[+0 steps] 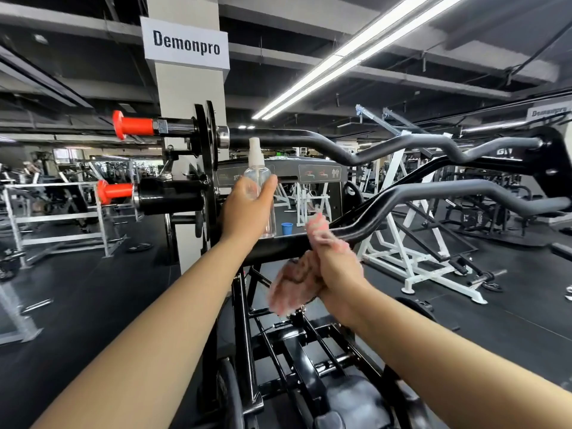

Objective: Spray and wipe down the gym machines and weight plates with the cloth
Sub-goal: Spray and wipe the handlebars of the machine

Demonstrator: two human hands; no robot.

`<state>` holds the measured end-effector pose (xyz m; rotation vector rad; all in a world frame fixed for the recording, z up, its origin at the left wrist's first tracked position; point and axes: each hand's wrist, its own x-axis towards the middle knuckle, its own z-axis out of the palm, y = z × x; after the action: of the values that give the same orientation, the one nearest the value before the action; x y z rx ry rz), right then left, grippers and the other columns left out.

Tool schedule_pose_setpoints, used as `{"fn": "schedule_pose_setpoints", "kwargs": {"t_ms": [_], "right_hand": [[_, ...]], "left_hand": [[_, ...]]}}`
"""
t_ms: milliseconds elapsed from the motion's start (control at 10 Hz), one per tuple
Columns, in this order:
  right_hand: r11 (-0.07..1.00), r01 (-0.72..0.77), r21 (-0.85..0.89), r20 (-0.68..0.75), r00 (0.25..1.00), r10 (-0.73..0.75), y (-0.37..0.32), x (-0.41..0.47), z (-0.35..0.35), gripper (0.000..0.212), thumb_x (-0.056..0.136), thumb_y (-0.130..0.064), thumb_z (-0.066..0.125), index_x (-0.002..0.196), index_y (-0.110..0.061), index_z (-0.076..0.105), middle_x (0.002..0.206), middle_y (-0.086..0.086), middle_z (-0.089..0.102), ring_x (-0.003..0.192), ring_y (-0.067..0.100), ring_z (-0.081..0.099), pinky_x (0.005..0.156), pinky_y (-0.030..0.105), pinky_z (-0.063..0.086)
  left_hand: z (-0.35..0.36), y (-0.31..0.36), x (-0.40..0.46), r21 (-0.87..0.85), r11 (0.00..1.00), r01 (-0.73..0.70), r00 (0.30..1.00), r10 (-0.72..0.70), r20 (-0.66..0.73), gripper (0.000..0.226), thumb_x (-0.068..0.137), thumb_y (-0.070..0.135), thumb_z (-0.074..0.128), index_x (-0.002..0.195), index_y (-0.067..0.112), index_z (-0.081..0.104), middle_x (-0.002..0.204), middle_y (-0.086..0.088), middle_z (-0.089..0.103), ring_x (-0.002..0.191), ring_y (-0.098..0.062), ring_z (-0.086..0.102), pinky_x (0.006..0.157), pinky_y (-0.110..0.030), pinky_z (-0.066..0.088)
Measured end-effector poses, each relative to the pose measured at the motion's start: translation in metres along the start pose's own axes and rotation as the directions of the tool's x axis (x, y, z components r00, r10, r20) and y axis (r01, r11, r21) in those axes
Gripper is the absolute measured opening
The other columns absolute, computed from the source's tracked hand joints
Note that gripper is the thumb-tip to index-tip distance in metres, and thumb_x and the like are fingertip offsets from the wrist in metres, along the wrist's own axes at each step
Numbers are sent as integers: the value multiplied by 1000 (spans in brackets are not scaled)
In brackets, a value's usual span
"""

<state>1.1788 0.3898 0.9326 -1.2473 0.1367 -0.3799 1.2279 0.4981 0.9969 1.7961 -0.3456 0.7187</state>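
Here the cloth [294, 283] is bunched in the right hand [337, 267], fingers curled round it and pressing it onto the lower bar [464, 196], likely to rub the grip clean. Beyond the fingers of the left hand [247, 209], wrapped round the bottle [258, 178], the nozzle stands upright, seemingly ready to spray. Plates [205, 144] hang just left.
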Motion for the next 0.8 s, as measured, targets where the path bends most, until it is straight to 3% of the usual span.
{"fn": "schedule_pose_setpoints", "kwargs": {"t_ms": [100,200,300,400,500,600,700,800], "right_hand": [[919,-191,344,-48,974,221,-22,7,-33,47,89,-46,56,52,-18,60,45,-2,53,38,7,54,39,17,48],[855,-241,459,-82,947,311,-24,15,-28,60,88,-47,53,37,-16,57,37,-6,49,30,4,47,30,12,37],[882,-8,471,-204,972,117,-7,26,4,16,91,-35,53,78,-27,55,51,-10,55,44,2,52,36,16,43],[943,-42,331,-108,991,82,1,5,34,19,97,-22,45,79,-23,45,45,-10,55,39,1,52,35,15,43],[973,-172,153,140,979,151,17,-32,66,16,98,-17,45,82,-19,48,71,-3,55,59,10,55,48,19,48],[945,-318,80,273,918,286,23,-43,77,17,98,-21,45,82,-22,50,77,-6,52,65,6,51,52,14,46],[999,-32,-25,282,959,38,35,-61,55,17,97,-23,48,82,-28,51,84,-12,55,70,-3,53,63,12,47],[948,264,-179,101,963,-249,33,-48,26,11,96,-21,49,88,-24,55,82,0,59,69,4,57,60,11,47]], "left_hand": [[0,2,-2,5,1000,25,1000,-25,-1,36,92,48,49,90,12,49,71,7,47,62,-6,44,53,-18,33],[-2,5,-3,45,997,59,998,-60,26,41,91,51,48,98,10,51,75,5,49,67,-13,47,57,-23,36],[-5,6,-8,-8,998,65,997,-65,50,37,92,50,48,104,15,52,80,4,53,71,-13,52,59,-24,40],[-9,6,-12,16,1000,6,999,-7,47,32,93,47,47,104,18,47,88,4,53,73,-10,51,58,-21,39],[-11,6,-11,-56,998,14,1000,-13,25,29,94,42,48,108,17,43,95,6,48,78,-7,48,60,-15,39],[-12,8,-9,-141,988,70,998,-69,9,27,95,39,47,108,17,39,87,8,47,71,-2,44,51,-5,36],[-10,9,-9,-176,979,107,994,-106,16,26,95,38,48,107,17,38,83,10,46,69,0,42,52,-7,36],[-10,7,-9,-166,981,104,994,-100,36,27,95,41,48,105,18,40,85,11,47,73,-3,45,53,-10,35]]}}
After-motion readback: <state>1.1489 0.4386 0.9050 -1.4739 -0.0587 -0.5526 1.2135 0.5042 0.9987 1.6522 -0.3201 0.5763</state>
